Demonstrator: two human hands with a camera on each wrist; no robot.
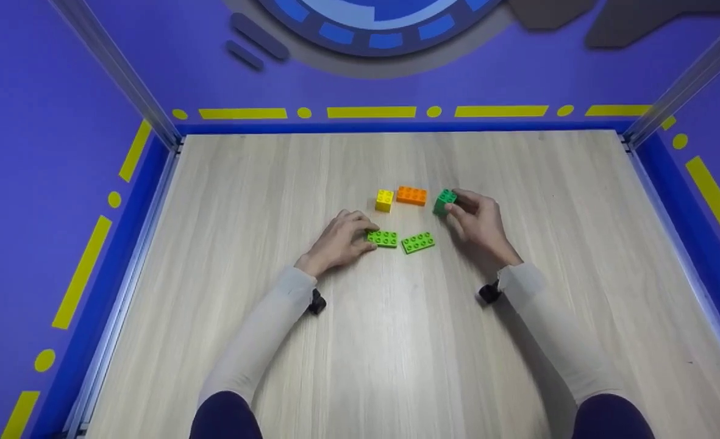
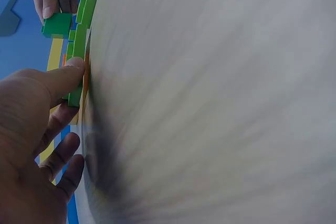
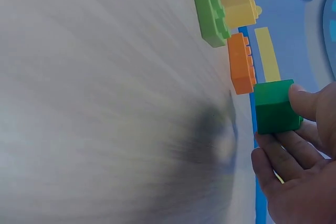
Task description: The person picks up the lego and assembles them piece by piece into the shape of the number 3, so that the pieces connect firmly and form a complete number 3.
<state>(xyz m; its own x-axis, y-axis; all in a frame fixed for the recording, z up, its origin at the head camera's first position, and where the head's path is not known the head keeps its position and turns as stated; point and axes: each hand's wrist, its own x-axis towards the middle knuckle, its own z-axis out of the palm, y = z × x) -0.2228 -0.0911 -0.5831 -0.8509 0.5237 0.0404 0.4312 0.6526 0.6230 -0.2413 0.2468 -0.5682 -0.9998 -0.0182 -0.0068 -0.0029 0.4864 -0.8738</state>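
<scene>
five bricks on the wooden table (image 1: 396, 341), none joined to another as far as the head view shows; judged from that, any stacking or assembly is at its very start, with all bricks loose and only two of them in contact with hands; right hand (image 1: 478, 222) has the dark green brick (image 1: 444, 201) pinched between thumb and curled fingers, tilted and apparently raised a little off the surface, though the wrist view does not settle whether a corner still touches; the same brick in the right wrist view (image 3: 274, 107) sits just beside the end of the orange brick (image 3: 241, 62), not touching it; left hand (image 1: 342, 238) lies low on the table, fingers bent, thumb and fingertips against the left end of a light green flat brick (image 1: 383, 238); left wrist view shows the thumb (image 2: 58, 80) pressed on that brick's edge (image 2: 77, 51), brick flat on the table, so contact rather than a lift; whether the fingers close fully round it i cannot tell; second light green flat brick (image 1: 418, 242) lies just right of the first, between the two hands, slightly angled, untouched; yellow brick (image 1: 384, 200) and orange brick (image 1: 411, 195) sit side by side behind the green pair, near but apart, untouched; remaining by my estimate: everything past the first pick-up.
</scene>
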